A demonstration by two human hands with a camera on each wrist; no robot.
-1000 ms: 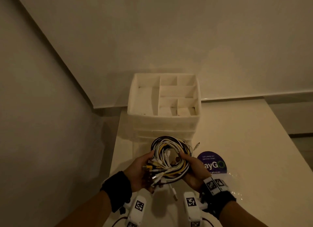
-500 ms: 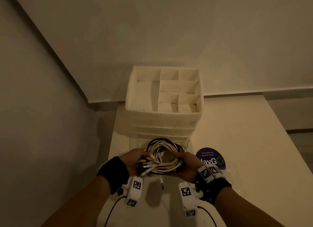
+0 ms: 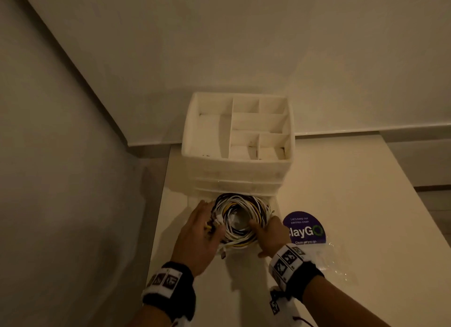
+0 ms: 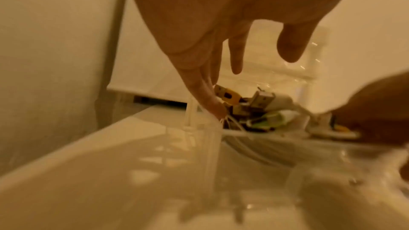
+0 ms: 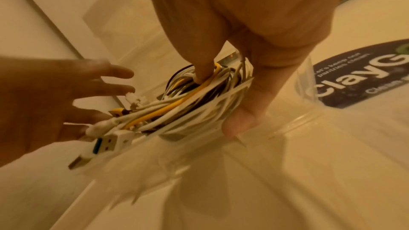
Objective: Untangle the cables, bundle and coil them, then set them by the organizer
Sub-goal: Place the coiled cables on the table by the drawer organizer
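A coil of white, yellow and black cables lies flat in front of the white compartment organizer, inside a clear plastic tray. My right hand grips the coil's right side, with a finger hooked into the middle and the thumb against the outside by the clear wall. My left hand is at the coil's left with its fingers straight, and they touch the bunch of USB plugs. One white plug with a blue tongue sticks out toward me.
The white counter ends at a wall on the left and at the back. A purple round sticker lies flat to the right of the coil, with crinkled clear plastic beside it. The organizer's top compartments hold nothing I can make out.
Both hands brought the coil down from mid-air and forward until it lay flat at the organizer's foot. The left hand let go of the plugs and straightened its fingers.
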